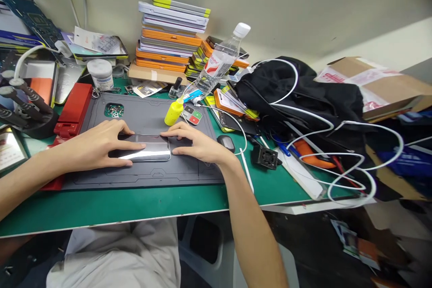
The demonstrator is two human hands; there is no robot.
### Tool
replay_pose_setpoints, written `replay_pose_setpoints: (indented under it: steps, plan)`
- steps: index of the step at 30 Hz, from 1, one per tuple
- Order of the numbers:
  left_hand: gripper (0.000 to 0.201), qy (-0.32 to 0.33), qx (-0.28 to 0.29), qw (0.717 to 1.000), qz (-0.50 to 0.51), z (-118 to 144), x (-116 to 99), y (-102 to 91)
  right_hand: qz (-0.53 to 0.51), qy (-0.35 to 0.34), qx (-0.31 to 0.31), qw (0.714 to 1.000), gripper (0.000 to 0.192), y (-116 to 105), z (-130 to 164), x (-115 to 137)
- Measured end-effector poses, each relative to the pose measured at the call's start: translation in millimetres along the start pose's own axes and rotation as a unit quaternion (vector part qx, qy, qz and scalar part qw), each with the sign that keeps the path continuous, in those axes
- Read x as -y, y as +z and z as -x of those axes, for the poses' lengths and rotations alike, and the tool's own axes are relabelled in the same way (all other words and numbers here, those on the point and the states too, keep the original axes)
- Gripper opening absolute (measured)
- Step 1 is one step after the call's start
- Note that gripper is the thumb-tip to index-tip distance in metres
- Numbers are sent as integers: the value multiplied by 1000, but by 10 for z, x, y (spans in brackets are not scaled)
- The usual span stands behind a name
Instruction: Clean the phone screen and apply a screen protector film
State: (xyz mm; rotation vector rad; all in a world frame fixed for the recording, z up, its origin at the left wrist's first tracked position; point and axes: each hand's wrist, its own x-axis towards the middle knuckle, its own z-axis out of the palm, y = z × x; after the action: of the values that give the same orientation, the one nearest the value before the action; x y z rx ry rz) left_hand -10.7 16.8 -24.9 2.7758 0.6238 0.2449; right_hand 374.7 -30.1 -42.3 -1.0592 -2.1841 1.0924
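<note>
head view | from above, facing forward and down | close over green bench (135,207) | single view

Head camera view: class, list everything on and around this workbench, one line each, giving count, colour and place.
phone: one, dark glossy, flat on the mat, under both hands
mat: one, grey, on the green table
dropper bottle: one, yellow, back of mat
water bottle: one, clear, white cap, leaning behind mat
case stack: one pile, orange, grey and yellow, against wall
jar: one, white, left rear
red block: one, left of mat
black bag: one, right side
cables: several, white, over bag
cardboard box: one, brown, far right
left hand: on phone's left end
right hand: at phone's right end
</note>
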Motion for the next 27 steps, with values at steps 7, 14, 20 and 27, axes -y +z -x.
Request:
replay_pose_setpoints:
  steps: [7,14,20,27]
  plan:
    - [51,12,-6,1000,-10,1,1,17,-10,18,-29,999,42,39,-26,33]
    - [51,14,-1,1000,-4,2,10,18,-14,27,-46,998,47,65,-46,58]
    - [48,18,-14,1000,2,-1,7,36,-18,20,-54,998,48,87,-50,43]
    - [49,28,-14,1000,-5,0,-24,-8,-31,11,-60,998,47,96,-55,31]
